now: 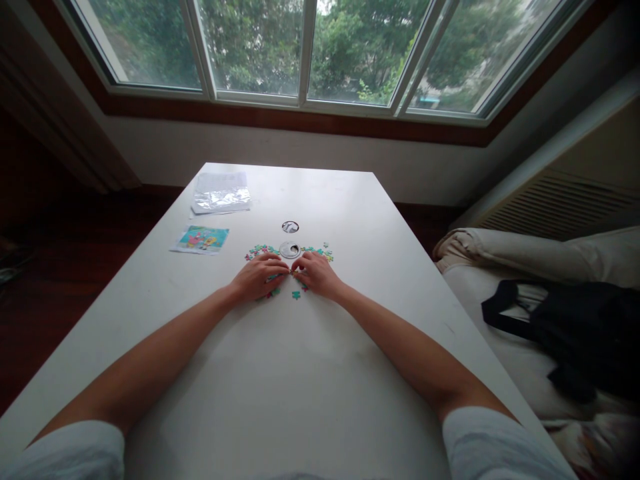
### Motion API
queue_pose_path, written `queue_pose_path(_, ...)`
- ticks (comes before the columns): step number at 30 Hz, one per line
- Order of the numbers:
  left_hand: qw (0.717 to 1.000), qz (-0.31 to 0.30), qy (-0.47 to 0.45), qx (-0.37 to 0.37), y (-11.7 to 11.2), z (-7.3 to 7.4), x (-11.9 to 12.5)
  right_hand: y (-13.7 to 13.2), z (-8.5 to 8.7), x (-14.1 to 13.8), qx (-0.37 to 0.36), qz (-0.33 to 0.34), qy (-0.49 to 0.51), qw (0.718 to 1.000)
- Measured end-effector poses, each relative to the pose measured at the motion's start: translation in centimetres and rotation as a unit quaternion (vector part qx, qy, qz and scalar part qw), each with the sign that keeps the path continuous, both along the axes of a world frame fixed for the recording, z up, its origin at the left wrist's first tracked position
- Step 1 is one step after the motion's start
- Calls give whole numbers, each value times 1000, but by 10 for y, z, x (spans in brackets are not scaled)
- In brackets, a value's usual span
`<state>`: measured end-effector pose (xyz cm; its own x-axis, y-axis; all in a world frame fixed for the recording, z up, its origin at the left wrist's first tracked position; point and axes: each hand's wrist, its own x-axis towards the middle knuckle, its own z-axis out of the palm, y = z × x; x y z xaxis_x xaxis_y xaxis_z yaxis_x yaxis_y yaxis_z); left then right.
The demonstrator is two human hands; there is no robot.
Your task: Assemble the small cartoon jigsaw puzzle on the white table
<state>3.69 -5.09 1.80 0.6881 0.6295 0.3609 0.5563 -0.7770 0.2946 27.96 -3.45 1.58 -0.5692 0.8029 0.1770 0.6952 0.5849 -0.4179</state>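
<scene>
My left hand [259,276] and my right hand [317,273] meet over the middle of the white table [290,373]. Between their fingertips is a tiny jigsaw puzzle piece, mostly covered, and both hands are closed in a pinch. Small colourful puzzle pieces [263,251] lie loose behind and beneath my left hand, some hidden by it. More pieces [324,253] spread behind my right hand. A single teal piece [296,295] lies nearer to me, just below the hands. Right behind the fingertips is a round silvery disc-like thing [287,251].
Farther back sits a second round, dark-rimmed thing [290,227]. To the left lie a colourful cartoon picture sheet [203,239] and a clear plastic bag with papers [221,193]. A cream sofa [500,267] with a black bag [585,327] stands along the right side, beneath the window wall.
</scene>
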Motion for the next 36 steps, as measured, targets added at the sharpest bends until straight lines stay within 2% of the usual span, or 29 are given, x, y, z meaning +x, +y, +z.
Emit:
queue_pose_path(9,1000,-10,-8,-4,3,-3,-4,2,-4,0,11,15,16,1000)
queue_pose_path(14,1000,-15,-5,-3,2,-3,-4,0,-2,1,10,-7,21,1000)
queue_pose_path(20,1000,13,10,13,0,0,-4,0,1,1,4,-11,19,1000)
queue_pose_path(36,1000,17,14,0,-5,2,-3,-1,-3,-1,24,-20,26,999)
